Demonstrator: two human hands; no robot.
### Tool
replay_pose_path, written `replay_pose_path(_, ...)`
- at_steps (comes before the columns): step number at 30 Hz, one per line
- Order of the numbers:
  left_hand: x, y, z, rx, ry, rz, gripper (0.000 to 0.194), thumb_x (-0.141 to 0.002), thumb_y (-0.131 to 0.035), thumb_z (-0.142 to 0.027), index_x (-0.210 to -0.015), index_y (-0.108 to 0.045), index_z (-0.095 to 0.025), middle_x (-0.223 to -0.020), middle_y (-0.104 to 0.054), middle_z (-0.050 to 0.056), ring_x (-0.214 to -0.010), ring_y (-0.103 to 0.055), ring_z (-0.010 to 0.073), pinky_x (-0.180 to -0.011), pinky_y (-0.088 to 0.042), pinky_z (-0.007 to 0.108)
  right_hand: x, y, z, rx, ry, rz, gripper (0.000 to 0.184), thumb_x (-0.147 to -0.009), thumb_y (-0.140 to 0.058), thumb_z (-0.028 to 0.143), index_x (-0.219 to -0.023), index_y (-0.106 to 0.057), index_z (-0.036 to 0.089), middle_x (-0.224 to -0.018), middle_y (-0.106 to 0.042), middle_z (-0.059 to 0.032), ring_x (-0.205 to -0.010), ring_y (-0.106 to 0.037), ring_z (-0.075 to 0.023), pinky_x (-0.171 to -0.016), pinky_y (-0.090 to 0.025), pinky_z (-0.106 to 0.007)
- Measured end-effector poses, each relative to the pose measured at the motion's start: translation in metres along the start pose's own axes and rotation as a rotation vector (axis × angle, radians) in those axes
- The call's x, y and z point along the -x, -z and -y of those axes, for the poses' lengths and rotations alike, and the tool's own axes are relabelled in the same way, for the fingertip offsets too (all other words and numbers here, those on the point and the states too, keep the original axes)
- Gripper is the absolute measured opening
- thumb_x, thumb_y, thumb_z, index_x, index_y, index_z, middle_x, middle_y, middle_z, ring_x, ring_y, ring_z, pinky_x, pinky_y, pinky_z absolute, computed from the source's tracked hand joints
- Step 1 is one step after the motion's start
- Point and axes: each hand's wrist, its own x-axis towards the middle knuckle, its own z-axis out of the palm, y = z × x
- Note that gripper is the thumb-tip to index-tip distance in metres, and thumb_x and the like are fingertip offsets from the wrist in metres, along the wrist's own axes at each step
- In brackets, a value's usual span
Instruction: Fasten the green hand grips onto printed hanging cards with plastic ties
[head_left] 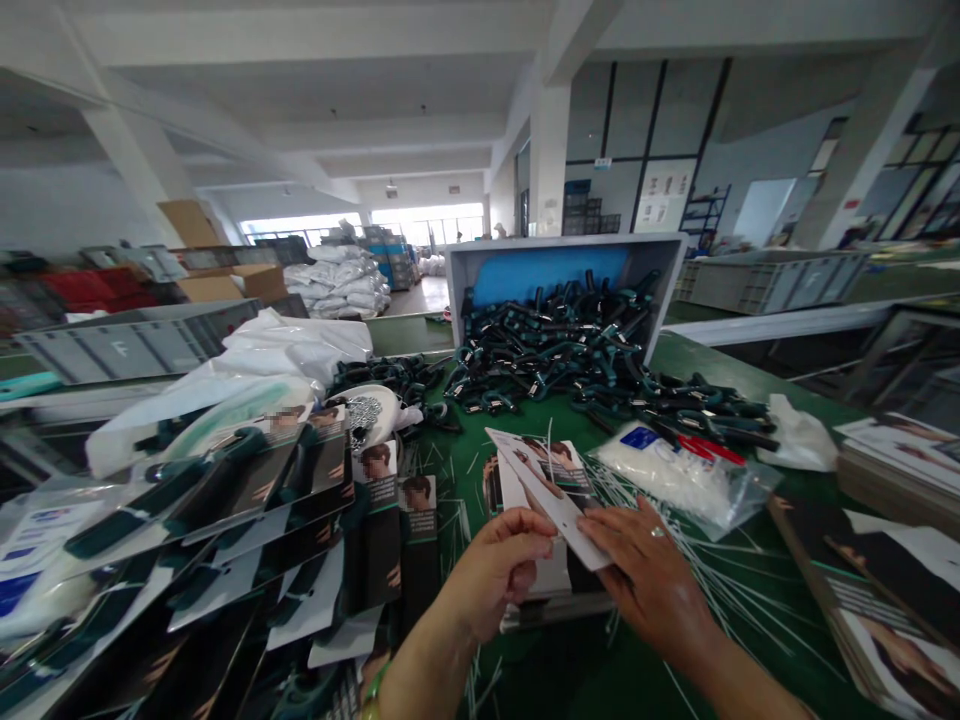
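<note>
My left hand point(499, 570) is closed in a pinch on the near edge of a printed packaging card point(551, 490) tilted up over the green table. My right hand point(649, 575), with a ring on one finger, lies with fingers curled against the same card's right side. Under the card rests a small stack of similar cards point(559, 590). Behind, a heap of dark teal hand grips point(570, 355) spills from a tipped grey bin point(660, 270).
Packed cards with grips point(225, 530) pile up on the left. A clear bag of white ties point(679, 480) with red-handled scissors point(709, 448) lies to the right; loose ties litter the green table point(750, 590). More cards point(877, 590) stack at right.
</note>
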Motion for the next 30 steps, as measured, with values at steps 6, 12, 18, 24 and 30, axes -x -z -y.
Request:
replay_pose_path(6,-0.003,-0.002,0.004,-0.159,-0.346,0.133,0.036,-0.068,-0.067,-0.032,-0.102,-0.062,-0.021,-0.092,-0.057,0.003,-0.044,-0.038,0.0004,-0.035,-0.025,0.015,-0.015,0.005,0.001,-0.224,-0.177,-0.118,0.028,-0.084,-0.048,0.024,-0.109,-0.059,0.019,-0.102,-0.060,-0.0100,-0.097,-0.057,-0.0205,-0.079,-0.050,-0.034)
replay_pose_path(12,-0.030,-0.023,0.008,-0.287,-0.611,-0.004,0.025,-0.077,-0.056,-0.041,-0.080,-0.062,-0.016,-0.089,-0.059,0.005,-0.049,-0.045,0.0037,-0.040,-0.035,0.016,-0.026,0.011,0.005,-0.364,-0.362,-0.124,0.027,-0.086,-0.046,0.032,-0.106,-0.061,0.023,-0.100,-0.062,-0.0069,-0.092,-0.060,-0.0192,-0.082,-0.050,-0.034)
replay_pose_path(18,-0.038,-0.027,0.010,-0.116,-0.264,0.071,0.038,-0.063,-0.068,-0.046,-0.077,-0.053,-0.015,-0.063,-0.059,-0.002,-0.044,-0.048,0.0040,-0.043,-0.041,0.017,-0.027,0.009,0.001,-0.422,-0.565,-0.138,0.033,-0.081,-0.050,0.041,-0.103,-0.060,0.019,-0.097,-0.066,-0.0067,-0.083,-0.063,-0.0192,-0.076,-0.052,-0.032)
replay_pose_path(24,-0.037,-0.024,0.004,-0.057,-0.171,0.008,0.043,-0.053,-0.074,-0.045,-0.071,-0.053,-0.013,-0.058,-0.059,-0.001,-0.043,-0.049,0.0042,-0.042,-0.041,0.017,-0.023,0.005,0.002,-0.480,-0.666,-0.096,0.034,-0.078,-0.052,0.044,-0.098,-0.060,0.018,-0.085,-0.068,-0.0064,-0.070,-0.064,-0.0187,-0.061,-0.054,-0.029)
replay_pose_path(30,-0.036,-0.023,-0.001,-0.021,-0.173,0.006,0.044,-0.051,-0.075,-0.046,-0.070,-0.055,-0.012,-0.058,-0.059,-0.002,-0.042,-0.048,0.0037,-0.043,-0.041,0.017,-0.026,0.007,0.006,-0.482,-0.581,-0.114,0.029,-0.080,-0.051,0.041,-0.094,-0.063,0.019,-0.097,-0.065,-0.0080,-0.073,-0.063,-0.0179,-0.061,-0.054,-0.028)
